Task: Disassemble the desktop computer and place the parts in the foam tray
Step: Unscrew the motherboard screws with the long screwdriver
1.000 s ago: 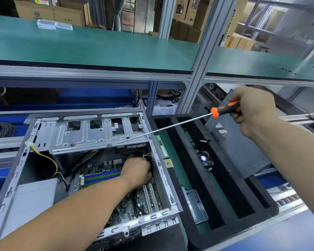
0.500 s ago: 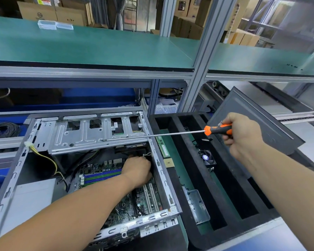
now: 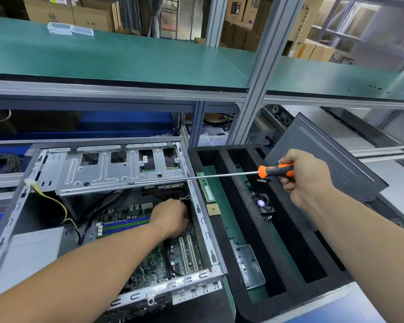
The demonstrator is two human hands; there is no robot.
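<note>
The open desktop case lies on its side at the left, with the green motherboard exposed inside. My left hand reaches down onto the motherboard near the case's right wall, fingers curled under and hidden. My right hand grips the orange and black handle of a long screwdriver. Its shaft runs level to the left, and the tip hovers over the silver drive cage. The black foam tray sits to the right of the case.
In the tray lie a RAM stick, a CPU, a small fan and a metal box. A grey side panel leans at the tray's far right. Yellow cables and a grey power supply fill the case's left.
My right hand has dropped lower and closer, bringing the screwdriver from a slant to level, with its tip further left over the drive cage. My left hand has stayed put.
</note>
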